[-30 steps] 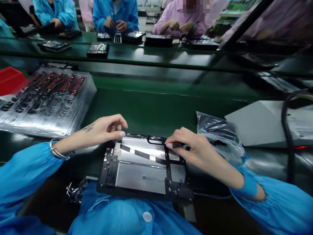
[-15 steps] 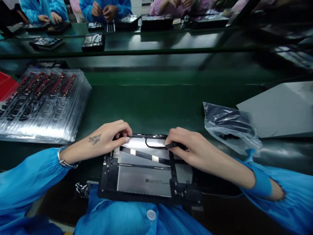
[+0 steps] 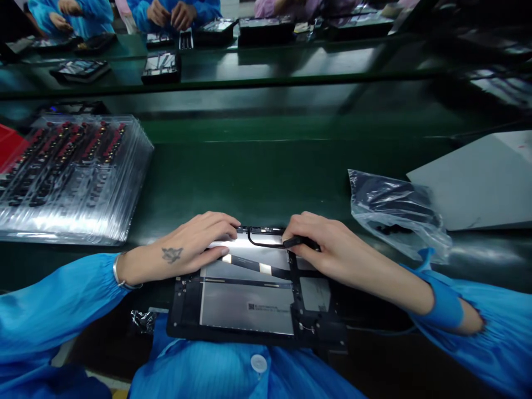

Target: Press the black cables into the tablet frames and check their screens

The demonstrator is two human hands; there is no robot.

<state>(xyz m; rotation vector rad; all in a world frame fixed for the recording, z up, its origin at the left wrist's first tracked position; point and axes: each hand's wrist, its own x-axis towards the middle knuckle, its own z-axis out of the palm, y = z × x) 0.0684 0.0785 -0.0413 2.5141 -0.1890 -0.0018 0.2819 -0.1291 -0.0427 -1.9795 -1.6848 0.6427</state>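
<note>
An opened tablet [image 3: 249,302], with a black frame and a silver panel inside, lies at the table's near edge against my body. My left hand [image 3: 199,244] rests over its upper left corner. Its fingers reach along the top edge and the thumb is apart from them over the panel. My right hand [image 3: 328,244] is closed at the upper right, pinching a small black stick-like piece [image 3: 302,243]. A thin black cable [image 3: 261,244] curves from the tablet's top edge towards those fingertips; its join with the piece is hidden.
Stacked clear plastic trays [image 3: 78,183] of small parts stand at left beside a red object [image 3: 10,147]. At right lie a clear plastic bag [image 3: 394,213] and a grey-white sheet [image 3: 477,183]. Across the raised green bench [image 3: 257,69], other people handle parts near more devices.
My left hand has shifted right along the tablet's top edge, its fingers stretching out from a curled position. The right hand keeps its pinch on the black piece, nearly still.
</note>
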